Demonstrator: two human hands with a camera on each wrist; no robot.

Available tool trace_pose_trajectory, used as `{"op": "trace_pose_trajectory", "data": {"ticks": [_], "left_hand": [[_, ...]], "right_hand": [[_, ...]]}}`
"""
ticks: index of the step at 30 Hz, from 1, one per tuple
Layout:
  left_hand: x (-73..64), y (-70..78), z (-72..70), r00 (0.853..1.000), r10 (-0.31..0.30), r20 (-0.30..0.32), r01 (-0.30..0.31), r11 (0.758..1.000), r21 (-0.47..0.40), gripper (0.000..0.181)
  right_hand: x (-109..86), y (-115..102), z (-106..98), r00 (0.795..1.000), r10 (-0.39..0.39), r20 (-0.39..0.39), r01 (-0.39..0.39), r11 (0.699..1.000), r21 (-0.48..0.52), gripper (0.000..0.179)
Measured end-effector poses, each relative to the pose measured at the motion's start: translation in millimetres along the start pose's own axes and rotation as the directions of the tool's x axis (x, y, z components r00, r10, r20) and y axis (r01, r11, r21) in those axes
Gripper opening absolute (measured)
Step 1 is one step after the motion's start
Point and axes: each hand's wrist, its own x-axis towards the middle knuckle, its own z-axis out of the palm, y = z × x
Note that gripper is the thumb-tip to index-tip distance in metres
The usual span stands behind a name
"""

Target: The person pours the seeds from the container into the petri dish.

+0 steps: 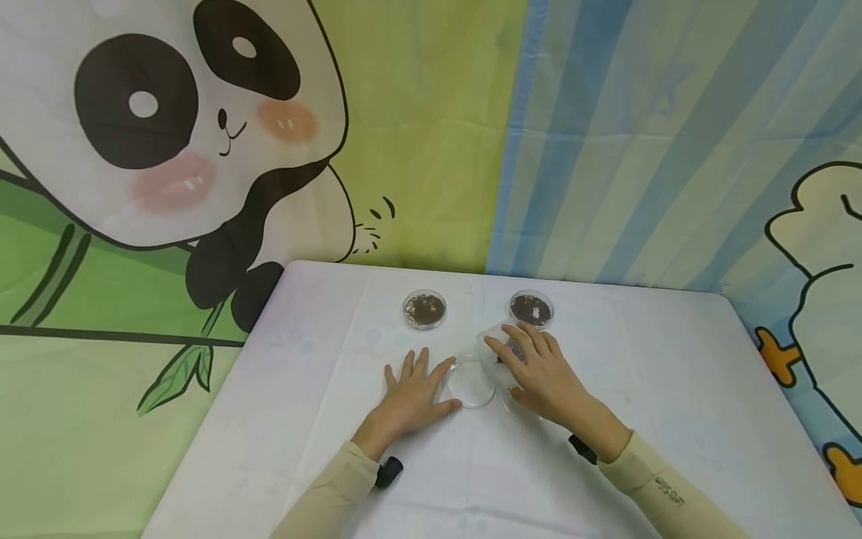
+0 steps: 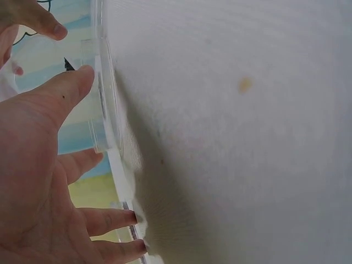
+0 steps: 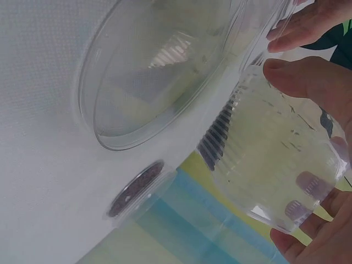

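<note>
My right hand (image 1: pixel 542 374) grips a clear plastic cup (image 3: pixel 275 148) with faint markings, tilted above the table; something dark shows near its lower end. Thumb and fingers wrap its sides in the right wrist view. My left hand (image 1: pixel 411 400) lies spread, its thumb and index finger at the rim of a clear round petri dish (image 1: pixel 471 383) with no dark contents. A second clear round piece (image 1: pixel 517 410), a dish or lid, lies partly hidden under my right hand.
Toward the back of the white table (image 1: pixel 640 374) stand two petri dishes with dark, soil-like contents, one on the left (image 1: pixel 425 308) and one on the right (image 1: pixel 530 308). Behind the table hangs a printed panda curtain (image 1: pixel 417 135).
</note>
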Motion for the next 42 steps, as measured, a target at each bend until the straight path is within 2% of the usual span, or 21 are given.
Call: {"op": "trace_pose_trajectory", "data": {"ticks": [25, 42], "left_hand": [[0.0, 2.5, -2.0, 1.0, -0.013, 0.012, 0.012, 1.0, 0.011, 0.076], [0.5, 1.3, 1.2, 1.0, -0.006, -0.008, 0.006, 1.0, 0.016, 0.077]], "right_hand": [[2.8, -3.2, 0.0, 0.999, -0.041, -0.015, 0.04, 0.998, -0.057, 0.096], [3.2, -3.9, 2.7, 0.998, -0.061, -0.029, 0.058, 0.995, -0.077, 0.092]]}}
